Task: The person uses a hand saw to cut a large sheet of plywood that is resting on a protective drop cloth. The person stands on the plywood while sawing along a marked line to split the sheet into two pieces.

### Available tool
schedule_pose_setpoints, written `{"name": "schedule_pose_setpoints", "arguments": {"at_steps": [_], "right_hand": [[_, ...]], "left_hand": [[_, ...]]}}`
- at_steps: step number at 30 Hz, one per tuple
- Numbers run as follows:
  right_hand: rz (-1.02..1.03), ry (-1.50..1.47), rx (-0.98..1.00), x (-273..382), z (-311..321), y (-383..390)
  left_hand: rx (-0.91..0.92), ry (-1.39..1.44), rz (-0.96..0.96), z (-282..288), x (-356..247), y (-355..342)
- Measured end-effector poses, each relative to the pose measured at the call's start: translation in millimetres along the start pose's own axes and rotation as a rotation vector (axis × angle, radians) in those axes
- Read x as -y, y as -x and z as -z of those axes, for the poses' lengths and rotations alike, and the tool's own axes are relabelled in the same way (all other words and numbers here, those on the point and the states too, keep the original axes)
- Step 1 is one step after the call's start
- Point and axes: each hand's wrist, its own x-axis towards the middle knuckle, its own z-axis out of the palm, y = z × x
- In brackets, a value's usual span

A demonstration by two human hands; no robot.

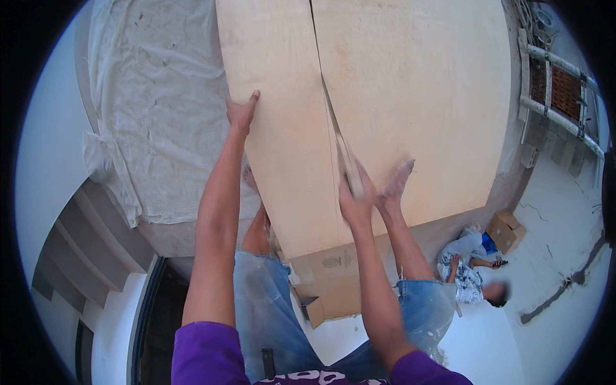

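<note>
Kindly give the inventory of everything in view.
Plywood sheet: one, pale tan, centre
Slit: one, dark, along sheet
Saw-like tool: one, greyish, at slit
Plastic sheeting: one, whitish, left
Ladder-like frame: one, white, upper right
Cardboard boxes: two, brown, below sheet and right
Unclear item: one, blue, lower right
Other person: one, patterned clothing, lower right
Handheld device: one, dark, with person
Shirt: one, purple, bottom
Denim shorts: one, blue, bottom
Feet: two, bare, right one on sheet
Left hand: one, at sheet's left edge
Right hand: one, around tool
</note>
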Motion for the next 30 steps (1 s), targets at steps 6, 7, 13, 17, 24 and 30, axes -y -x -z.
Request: {"name": "schedule_pose_setpoints", "arguments": {"at_steps": [6, 7, 13, 17, 24, 30], "right_hand": [[-0.117, 0.06, 0.04, -4, -33, -94], [-0.052, 0.05, 0.02, -10, -26, -63], [-0.044, 0.007, 0.04, 7, 15, 25], [-0.097, -0.03, 0.049, -1, -41, -119], [0.005, -0.002, 0.024, 7, 15, 41], [-0.052, 0.036, 0.029, -14, -18, -89]], "left_hand": [[0.021, -0.05, 0.061, -14, -6, -5], [-0.006, -0.075, 0.063, -6, -4, -4], [-0.084, -0.129, 0.043, 5, -8, 1], [-0.035, -0.071, -0.025, -13, -27, -17], [-0.062, -0.094, 0.062, 17, 14, -13], [0.016, 0.019, 0.047, -21, -8, -6]]}}
